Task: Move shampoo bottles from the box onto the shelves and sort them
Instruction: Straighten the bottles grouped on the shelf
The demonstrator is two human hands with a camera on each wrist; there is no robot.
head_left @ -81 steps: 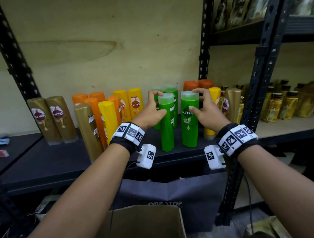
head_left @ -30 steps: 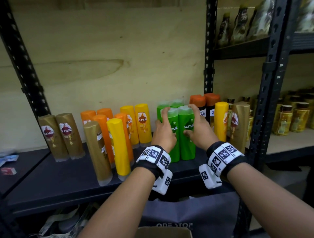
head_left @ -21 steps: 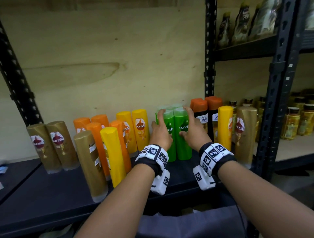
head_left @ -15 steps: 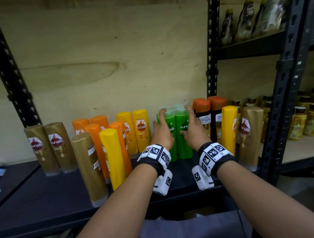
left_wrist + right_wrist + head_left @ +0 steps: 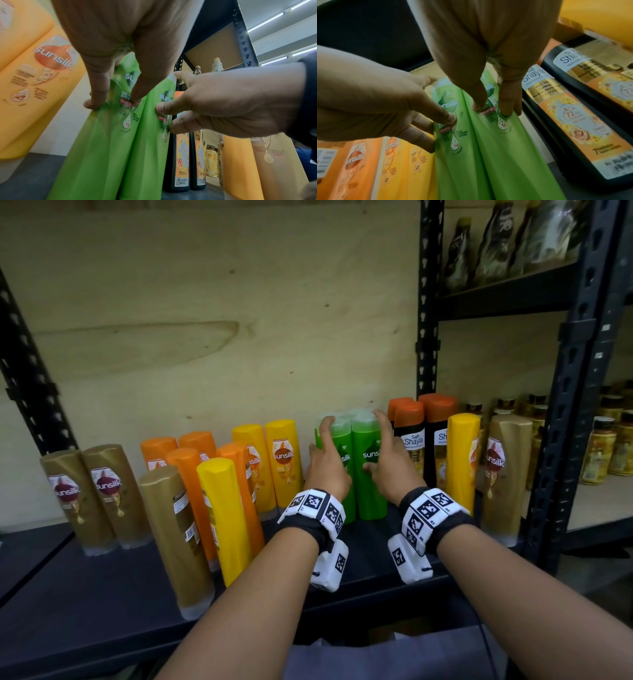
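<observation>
Two green Sunsilk bottles stand upright side by side, touching, on the dark shelf (image 5: 85, 594). My left hand (image 5: 325, 460) rests on the left green bottle (image 5: 337, 440), its index finger reaching up to the cap. In the left wrist view its straight fingertips (image 5: 137, 97) press the front label of that bottle (image 5: 106, 148). My right hand (image 5: 383, 453) lies the same way on the right green bottle (image 5: 370, 487), fingertips (image 5: 477, 106) flat on its front (image 5: 505, 162). More green bottles stand right behind, mostly hidden.
Left of the green pair stand yellow (image 5: 284, 460), orange (image 5: 191, 494) and gold Sunsilk bottles (image 5: 109, 494). To the right are black Shayla bottles (image 5: 411, 446), a yellow bottle (image 5: 462, 460) and a gold one (image 5: 503, 474). A black upright post (image 5: 561, 440) bounds the bay; jars fill the neighbouring shelf.
The two green bottles, earlier apart near the shelf's front edge, now stand together further back. Both hands slid with them and their fingers flattened against the fronts.
</observation>
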